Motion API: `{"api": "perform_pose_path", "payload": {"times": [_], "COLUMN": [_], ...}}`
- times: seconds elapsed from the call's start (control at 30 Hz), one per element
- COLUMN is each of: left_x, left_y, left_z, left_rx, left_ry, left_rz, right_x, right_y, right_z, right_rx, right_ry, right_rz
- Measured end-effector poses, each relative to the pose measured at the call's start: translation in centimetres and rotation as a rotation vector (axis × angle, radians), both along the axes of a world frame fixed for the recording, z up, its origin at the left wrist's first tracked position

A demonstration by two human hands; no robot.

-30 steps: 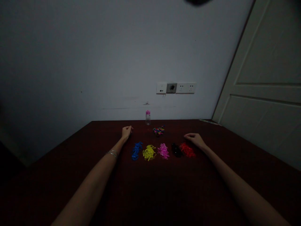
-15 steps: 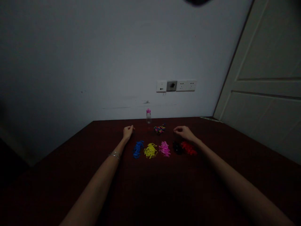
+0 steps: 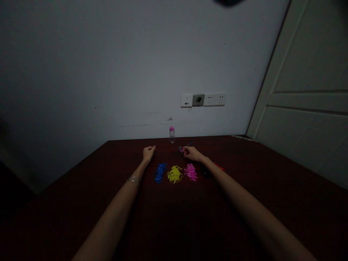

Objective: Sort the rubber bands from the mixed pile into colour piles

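My right hand (image 3: 192,153) is at the mixed-colour pile of what look like small rubber bands (image 3: 180,149), fingers pinched together and covering part of it. Whatever is between those fingertips is too small to make out. On the left, my left hand (image 3: 148,153) rests closed on the table, and its fingers hide anything inside. Nearer to me lie sorted piles of thin bands: blue (image 3: 160,172), yellow (image 3: 174,174), pink (image 3: 190,172) and black (image 3: 206,172). My right forearm mostly hides the red pile (image 3: 219,166).
A clear bottle with a pink top (image 3: 172,135) stands near the wall behind the piles. The dark reddish table (image 3: 168,210) meets the wall, which carries a row of sockets (image 3: 203,100). A pale panelled door (image 3: 304,98) is on the right.
My right hand has moved left, from above the black and red piles to the mixed pile, and its forearm now covers most of the red bands. My left hand has stayed in place.
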State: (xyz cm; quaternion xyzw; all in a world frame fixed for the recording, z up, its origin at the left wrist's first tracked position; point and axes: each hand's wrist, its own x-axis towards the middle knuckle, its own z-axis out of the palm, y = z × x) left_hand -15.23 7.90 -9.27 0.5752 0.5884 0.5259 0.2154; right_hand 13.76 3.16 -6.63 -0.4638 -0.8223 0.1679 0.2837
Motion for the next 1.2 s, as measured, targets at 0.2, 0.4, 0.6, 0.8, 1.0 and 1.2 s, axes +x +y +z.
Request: {"api": "perform_pose_path", "payload": {"times": [0.2,0.4,0.6,0.8,1.0,1.2], "left_x": [0.1,0.2,0.1,0.0,0.2,0.3], "left_y": [-0.3,-0.4,-0.2,-0.1,-0.9,-1.2], "left_z": [0.2,0.3,0.1,0.0,0.7,1.0], "left_rx": [-0.002,0.01,0.005,0.032,0.033,0.023], "left_ry": [-0.023,-0.03,-0.053,-0.041,-0.039,-0.048], "left_rz": [0.004,0.005,-0.002,0.008,0.006,0.007], "right_x": [-0.2,-0.4,-0.1,0.5,1.5,2.5], "right_y": [0.0,-0.3,-1.4,-3.1,-4.7,-6.9], "right_z": [0.0,-0.2,0.8,3.8,5.3,5.9], "right_rx": [0.012,0.066,0.3,0.595,0.753,0.74], "right_ry": [-0.05,-0.084,0.066,0.143,0.109,0.061], "right_rz": [-0.024,-0.039,-0.172,-0.294,-0.261,-0.209]}}
